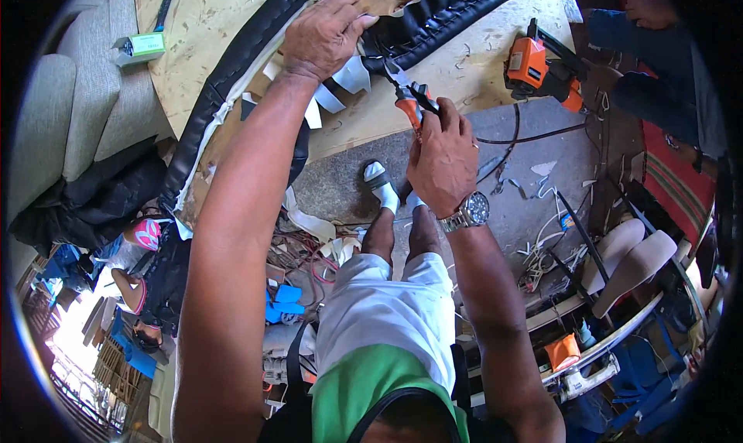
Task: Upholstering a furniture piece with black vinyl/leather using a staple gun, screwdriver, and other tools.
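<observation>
My left hand (325,34) lies flat with its fingers stretched over a frame edged in black padded, stitched upholstery (457,16). White strips (352,75) of material stick out below that hand. My right hand (447,160) grips a pair of cutting pliers (406,95) by orange and black handles. The jaws point up and left, close to the black cover's edge; whether they touch it I cannot tell. Around the frame, a long black padded border (193,126) with a white inner edge runs down to the lower left.
The frame rests on a wooden worktable (487,64) strewn with staples. An orange and black nail or staple gun (530,64) lies at its right, hose attached. A green and white box (142,48) sits at the left edge. Another person (665,79) is at the right; cables and scraps litter the floor.
</observation>
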`<state>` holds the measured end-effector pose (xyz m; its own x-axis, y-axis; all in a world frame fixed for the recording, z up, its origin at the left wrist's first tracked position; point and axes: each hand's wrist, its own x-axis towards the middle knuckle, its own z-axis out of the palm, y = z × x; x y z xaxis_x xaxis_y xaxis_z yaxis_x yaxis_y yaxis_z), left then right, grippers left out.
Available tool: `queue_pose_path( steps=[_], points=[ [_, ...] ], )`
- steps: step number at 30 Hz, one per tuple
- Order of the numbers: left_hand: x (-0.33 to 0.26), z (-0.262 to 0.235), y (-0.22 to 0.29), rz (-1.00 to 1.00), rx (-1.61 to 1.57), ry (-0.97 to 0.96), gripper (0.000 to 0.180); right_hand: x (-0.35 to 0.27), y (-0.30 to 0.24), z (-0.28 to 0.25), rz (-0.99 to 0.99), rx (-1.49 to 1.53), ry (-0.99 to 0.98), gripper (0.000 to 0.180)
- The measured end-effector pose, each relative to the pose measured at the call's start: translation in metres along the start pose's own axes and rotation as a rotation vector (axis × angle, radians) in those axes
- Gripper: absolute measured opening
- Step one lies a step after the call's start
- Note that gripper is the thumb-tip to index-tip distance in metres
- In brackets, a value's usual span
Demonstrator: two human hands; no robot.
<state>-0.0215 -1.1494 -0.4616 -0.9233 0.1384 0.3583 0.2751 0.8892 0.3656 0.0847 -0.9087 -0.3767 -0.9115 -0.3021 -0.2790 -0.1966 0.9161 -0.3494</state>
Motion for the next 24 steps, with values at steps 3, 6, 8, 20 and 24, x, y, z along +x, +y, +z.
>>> queue_pose_path(
  steps=[3, 6, 8, 20, 24],
  points=[
    [-0.003, 0.001, 0.000, 0.019, 0.042, 0.018, 0.026, 0.001, -0.006, -0.002, 0.034, -0.008, -0.022, 0.044],
    [-0.007, 0.002, -0.003, 0.031, 0.034, 0.034, 0.026, 0.004, -0.013, -0.002, 0.086, -0.010, -0.073, 0.045],
    [-0.010, 0.003, -0.005, 0.014, 0.028, 0.051, 0.027, 0.006, -0.018, 0.000, 0.084, -0.022, -0.069, 0.044],
    [0.000, 0.000, 0.006, 0.011, 0.003, 0.005, 0.023, 0.005, -0.037, -0.005, 0.255, -0.025, -0.117, 0.042],
    [0.005, 0.001, 0.013, 0.034, 0.032, 0.005, 0.022, 0.009, -0.039, -0.006, 0.271, -0.043, -0.109, 0.032]
  ],
)
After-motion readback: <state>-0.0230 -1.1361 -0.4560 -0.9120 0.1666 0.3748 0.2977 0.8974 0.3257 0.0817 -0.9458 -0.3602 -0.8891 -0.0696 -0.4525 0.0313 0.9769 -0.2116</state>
